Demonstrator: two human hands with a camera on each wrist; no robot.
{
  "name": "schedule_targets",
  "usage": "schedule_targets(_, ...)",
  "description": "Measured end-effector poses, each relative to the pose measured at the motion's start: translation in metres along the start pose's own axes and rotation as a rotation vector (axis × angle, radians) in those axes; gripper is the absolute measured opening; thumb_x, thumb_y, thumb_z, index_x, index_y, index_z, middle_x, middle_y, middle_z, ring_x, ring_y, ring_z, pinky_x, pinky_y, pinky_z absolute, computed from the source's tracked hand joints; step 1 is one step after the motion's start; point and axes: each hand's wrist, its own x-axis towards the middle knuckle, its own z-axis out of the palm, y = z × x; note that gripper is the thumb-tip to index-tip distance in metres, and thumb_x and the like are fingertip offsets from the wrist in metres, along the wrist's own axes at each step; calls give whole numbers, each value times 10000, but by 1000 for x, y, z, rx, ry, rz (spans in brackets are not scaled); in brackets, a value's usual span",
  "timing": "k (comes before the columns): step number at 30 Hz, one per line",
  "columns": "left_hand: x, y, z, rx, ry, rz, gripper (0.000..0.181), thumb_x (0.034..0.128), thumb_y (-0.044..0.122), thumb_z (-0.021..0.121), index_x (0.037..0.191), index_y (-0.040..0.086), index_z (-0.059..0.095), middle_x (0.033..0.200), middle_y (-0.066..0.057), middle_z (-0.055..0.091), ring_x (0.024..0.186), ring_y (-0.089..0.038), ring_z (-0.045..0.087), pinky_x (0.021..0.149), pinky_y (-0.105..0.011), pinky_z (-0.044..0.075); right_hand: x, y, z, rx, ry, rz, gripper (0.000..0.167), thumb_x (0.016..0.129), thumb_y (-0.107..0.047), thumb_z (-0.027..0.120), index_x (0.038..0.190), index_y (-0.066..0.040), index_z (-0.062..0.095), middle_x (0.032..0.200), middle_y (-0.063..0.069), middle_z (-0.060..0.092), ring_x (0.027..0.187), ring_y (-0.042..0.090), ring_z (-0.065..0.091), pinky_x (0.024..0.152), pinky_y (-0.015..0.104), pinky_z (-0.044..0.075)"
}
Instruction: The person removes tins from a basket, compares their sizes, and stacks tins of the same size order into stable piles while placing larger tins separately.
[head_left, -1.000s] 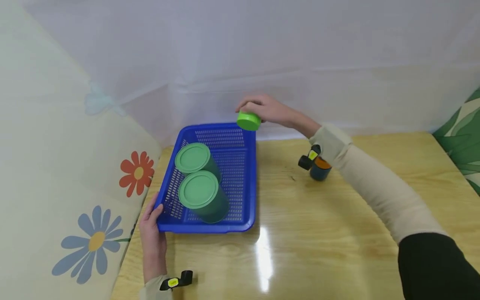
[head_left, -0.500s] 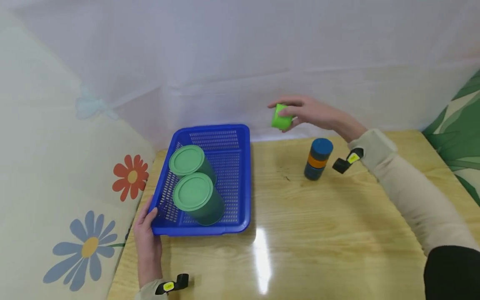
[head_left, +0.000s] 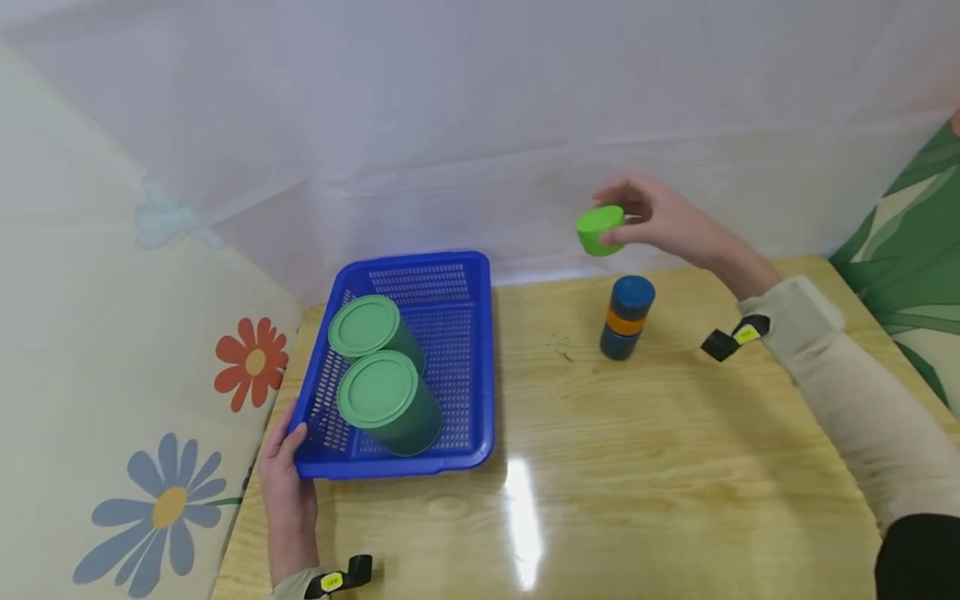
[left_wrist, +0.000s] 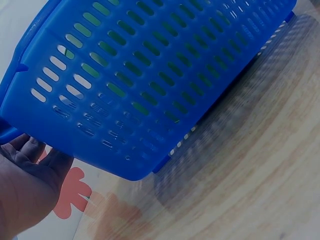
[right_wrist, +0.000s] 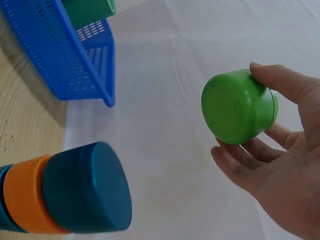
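Observation:
My right hand (head_left: 671, 221) holds a small bright green round container (right_wrist: 237, 107) between thumb and fingers, in the air behind a stack. That stack is a blue container (head_left: 633, 293), an orange one (head_left: 626, 323) and a darker blue one (head_left: 618, 345), upright on the table. My left hand (head_left: 287, 479) grips the near left corner of a blue plastic basket (head_left: 486, 367), thumb on its rim. In the left wrist view its fingers (left_wrist: 32, 147) reach under the rim. Two green lidded canisters (head_left: 378, 390) stand inside, along the basket's left side.
The wooden table (head_left: 600, 467) meets a pale cloth backdrop (head_left: 450, 125) behind the basket and stack. A flower-patterned panel (head_left: 150, 375) stands at the left, close to my left hand. Another, leaf-patterned panel (head_left: 900, 275) borders the table at the right.
My right hand has carried the green container rightward from over the basket's far right corner to behind the stack. The stack has come into full view. My left hand keeps its grip on the basket.

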Motion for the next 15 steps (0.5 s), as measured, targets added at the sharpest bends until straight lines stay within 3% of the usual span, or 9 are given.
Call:
schedule_targets(4, 0, 1, 0, -21, -2, -5, 491, 1077, 241, 571, 1559, 187, 488, 1578, 3, 414, 1361, -175, 407, 1189, -312, 304, -10, 4, -2, -17, 34, 16, 609, 937, -61, 753, 1471, -46, 463, 1404, 136, 565, 1130, 204, 615, 882, 246, 527)
schedule_targets(9, -1, 1, 1, -45, -1, -3, 493, 1071, 218, 582, 1553, 165, 493, 1557, -4, 430, 1308, -150, 450, 1101, -256, 377, -19, 10, -2, -6, 76, -10, 604, 921, -8, 749, 1458, -43, 473, 1380, 157, 574, 1117, 197, 624, 864, 239, 537)
schedule_targets(15, 0, 1, 0, -37, -2, 11, 467, 1070, 212, 584, 1533, 200, 528, 1559, -7, 431, 1328, -168, 435, 1155, -280, 336, -33, 23, 0, 1, 105, -21, 591, 902, 33, 751, 1426, 17, 479, 1366, 143, 554, 1135, 172, 611, 902, 215, 516)
